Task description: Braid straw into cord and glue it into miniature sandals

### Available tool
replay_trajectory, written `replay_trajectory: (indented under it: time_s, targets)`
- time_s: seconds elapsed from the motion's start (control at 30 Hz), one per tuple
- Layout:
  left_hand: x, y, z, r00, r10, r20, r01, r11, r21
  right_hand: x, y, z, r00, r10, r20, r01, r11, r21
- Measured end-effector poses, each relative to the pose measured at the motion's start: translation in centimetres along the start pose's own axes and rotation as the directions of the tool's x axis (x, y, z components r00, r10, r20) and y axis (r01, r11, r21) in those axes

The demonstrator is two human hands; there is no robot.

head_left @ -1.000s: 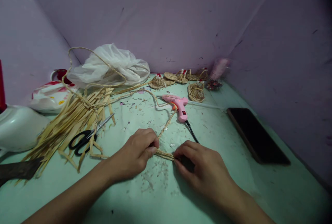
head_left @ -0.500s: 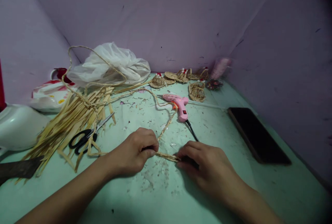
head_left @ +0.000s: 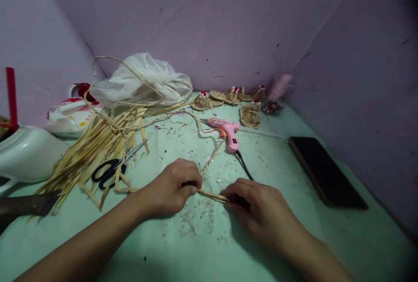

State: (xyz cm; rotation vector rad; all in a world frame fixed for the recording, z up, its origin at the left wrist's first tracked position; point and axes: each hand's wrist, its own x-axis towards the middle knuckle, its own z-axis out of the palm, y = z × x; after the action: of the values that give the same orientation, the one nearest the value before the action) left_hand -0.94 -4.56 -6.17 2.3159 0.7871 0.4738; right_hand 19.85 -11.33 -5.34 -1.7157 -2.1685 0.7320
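Note:
A braided straw cord (head_left: 213,195) stretches between my two hands, low over the green tabletop. Closed in a pinch, my left hand (head_left: 178,186) grips it on one side. Fingertips of my right hand (head_left: 253,199) pinch the other end, where the strands look doubled; the very tip is hidden. From my left hand the braid runs back past a pink glue gun (head_left: 225,128), whose switch glows red. It continues left over a bundle of flat straw strips (head_left: 98,142). Black-handled scissors (head_left: 112,169) lie beside those strips.
At the back stand a white plastic bag (head_left: 146,81) and several woven straw ornaments (head_left: 250,115) with red and white beads. A dark phone (head_left: 326,171) lies at right. On the left are a white jug (head_left: 29,153), a dark blade (head_left: 29,205) and a red-white packet (head_left: 70,118).
My right hand has shifted slightly right along the cord, lengthening the stretch visible between my hands. My left hand keeps its pinch. The whole view has turned a little left.

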Motion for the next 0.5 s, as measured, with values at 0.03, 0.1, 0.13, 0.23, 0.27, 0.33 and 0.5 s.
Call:
replay_trajectory:
  time_s: [0.03,0.1,0.13,0.23,0.27,0.33,0.5]
  targets:
    - [0.02,-0.04,0.00,1.000,0.000,-0.002,0.000,1.000,-0.002,0.00,0.04,0.03,1.000,0.003,-0.003,-0.003,1.000,0.007]
    - [0.05,-0.11,0.03,1.000,0.001,-0.009,-0.001,1.000,-0.003,0.02,0.11,0.03,1.000,0.001,-0.002,-0.001,1.000,0.027]
    - [0.07,-0.15,0.05,1.000,0.004,-0.011,-0.004,1.000,-0.003,0.04,0.14,0.01,1.000,-0.008,0.004,0.008,0.999,0.037]
    - [0.11,-0.25,0.16,1.000,0.011,-0.015,-0.011,1.000,-0.007,0.17,0.17,-0.07,0.998,-0.051,0.024,0.050,0.997,0.051]
    - [0.12,-0.27,0.20,1.000,0.013,-0.015,-0.013,1.000,-0.007,0.23,0.15,-0.10,0.997,-0.063,0.032,0.062,0.997,0.046]
    - [0.13,-0.27,0.29,1.000,0.012,-0.017,-0.012,1.000,-0.005,0.34,0.09,-0.14,0.996,-0.080,0.041,0.079,0.997,0.025]
    - [0.13,-0.11,0.39,0.999,0.000,-0.045,0.001,1.000,0.016,0.32,0.09,-0.26,0.994,-0.096,0.048,0.095,0.995,0.016]
